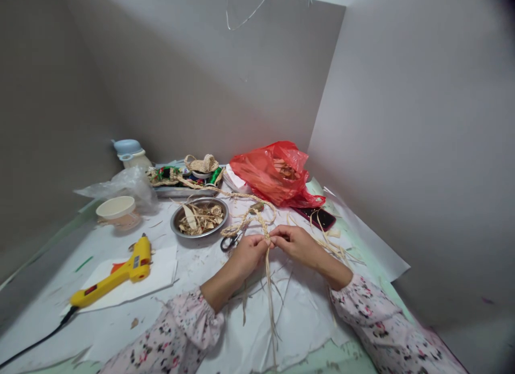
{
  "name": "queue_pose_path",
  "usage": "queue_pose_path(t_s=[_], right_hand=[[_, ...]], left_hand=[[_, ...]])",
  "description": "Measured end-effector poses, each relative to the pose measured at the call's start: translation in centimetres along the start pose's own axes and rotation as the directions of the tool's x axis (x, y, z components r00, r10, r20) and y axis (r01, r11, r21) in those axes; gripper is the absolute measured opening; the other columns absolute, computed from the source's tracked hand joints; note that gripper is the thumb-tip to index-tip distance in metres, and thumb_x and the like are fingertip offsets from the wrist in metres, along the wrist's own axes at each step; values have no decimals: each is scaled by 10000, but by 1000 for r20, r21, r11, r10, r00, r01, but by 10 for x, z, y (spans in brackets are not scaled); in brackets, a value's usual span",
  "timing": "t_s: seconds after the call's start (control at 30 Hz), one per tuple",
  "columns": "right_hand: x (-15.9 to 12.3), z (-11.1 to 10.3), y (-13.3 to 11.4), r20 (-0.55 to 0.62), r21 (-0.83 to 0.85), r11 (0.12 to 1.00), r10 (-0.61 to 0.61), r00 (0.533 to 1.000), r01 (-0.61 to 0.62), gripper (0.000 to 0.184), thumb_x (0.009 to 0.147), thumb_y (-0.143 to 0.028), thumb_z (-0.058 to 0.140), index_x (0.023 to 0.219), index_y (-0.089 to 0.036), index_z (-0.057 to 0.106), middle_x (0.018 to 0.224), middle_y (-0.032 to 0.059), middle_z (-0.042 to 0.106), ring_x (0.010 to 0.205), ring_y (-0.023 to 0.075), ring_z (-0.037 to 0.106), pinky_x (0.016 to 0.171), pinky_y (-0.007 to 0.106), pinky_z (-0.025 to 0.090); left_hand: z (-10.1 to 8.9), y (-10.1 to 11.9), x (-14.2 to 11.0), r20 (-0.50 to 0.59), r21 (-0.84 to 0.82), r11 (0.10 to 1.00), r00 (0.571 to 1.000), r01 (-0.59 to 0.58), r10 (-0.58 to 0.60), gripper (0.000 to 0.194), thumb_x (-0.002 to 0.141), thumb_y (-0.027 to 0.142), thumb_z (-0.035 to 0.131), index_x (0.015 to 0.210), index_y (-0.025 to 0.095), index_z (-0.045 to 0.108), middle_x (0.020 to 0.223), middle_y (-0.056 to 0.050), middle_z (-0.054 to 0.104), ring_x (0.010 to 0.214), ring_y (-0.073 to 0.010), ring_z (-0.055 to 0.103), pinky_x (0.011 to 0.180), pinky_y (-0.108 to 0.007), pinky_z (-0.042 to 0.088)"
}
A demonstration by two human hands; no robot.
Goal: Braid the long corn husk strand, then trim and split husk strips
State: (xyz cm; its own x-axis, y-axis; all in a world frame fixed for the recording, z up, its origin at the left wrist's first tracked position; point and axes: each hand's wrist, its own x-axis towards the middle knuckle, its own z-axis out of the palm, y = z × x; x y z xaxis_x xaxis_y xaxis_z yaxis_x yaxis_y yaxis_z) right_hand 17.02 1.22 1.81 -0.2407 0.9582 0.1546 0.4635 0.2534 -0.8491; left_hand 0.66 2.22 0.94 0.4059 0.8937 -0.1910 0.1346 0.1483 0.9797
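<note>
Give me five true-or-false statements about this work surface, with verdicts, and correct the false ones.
1. The left hand and right hand both pinch a plaited straw strand. True.
2. The yellow hot glue gun sits inside the metal bowl. False: it lies on a white paper sheet, and the bowl holds straw scraps.
3. Black-handled scissors lie beside the bowl, near the left hand. True.
4. The smartphone lies left of the glue gun. False: it lies far to the right, beside a red plastic bag.
5. The red plastic bag is beyond the bowl. True.
</note>
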Motion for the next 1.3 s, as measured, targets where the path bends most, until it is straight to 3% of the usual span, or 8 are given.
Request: queue_pose_path(t_s=[0.23,0.47,0.63,0.9,1.13,1.3], right_hand=[[-2,9,-2,-103,-51,998,17,995,-22,128,804,-159,541,797,-176,668,763,13,722,696,142,641,691,249,454],[-1,9,4,-8,78,997,17,1000,-17,140,816,-214,554,812,-177,689,794,19,724,744,156,648,716,254,467],[-2,11,6,-41,40,999,1,999,0,155,818,-192,538,771,-173,685,756,15,714,713,144,639,703,240,457],[-6,18,0,-191,-170,984,22,981,-55,129,818,-199,522,777,-180,643,685,10,664,630,143,574,608,238,394],[-5,21,3,-228,-99,990,80,970,-105,144,827,-267,515,757,-200,621,671,8,652,629,159,573,614,256,393],[-4,25,4,-244,-10,992,120,962,-126,145,825,-268,510,757,-197,617,697,14,673,654,163,600,636,263,417]], left_hand=[[0,-8,5,-52,189,976,991,-108,119,199,728,356,480,673,175,542,502,67,371,477,-106,318,487,-233,233],[-5,-4,5,-76,369,921,984,-123,162,226,741,336,443,631,184,568,482,46,417,542,-150,410,541,-254,281],[-7,-5,6,-36,480,861,976,-170,213,268,786,316,414,652,168,593,617,-1,571,628,-165,497,607,-261,331],[-2,2,-5,-53,734,661,957,-156,284,279,893,247,370,786,174,617,730,-42,653,688,-168,565,626,-252,332],[0,9,-15,-100,906,416,913,-82,397,306,941,285,327,835,183,595,814,-75,680,702,-193,605,604,-285,303],[4,10,-17,-79,909,404,908,-104,411,315,944,285,322,825,186,597,793,-71,686,708,-194,622,611,-287,319]])
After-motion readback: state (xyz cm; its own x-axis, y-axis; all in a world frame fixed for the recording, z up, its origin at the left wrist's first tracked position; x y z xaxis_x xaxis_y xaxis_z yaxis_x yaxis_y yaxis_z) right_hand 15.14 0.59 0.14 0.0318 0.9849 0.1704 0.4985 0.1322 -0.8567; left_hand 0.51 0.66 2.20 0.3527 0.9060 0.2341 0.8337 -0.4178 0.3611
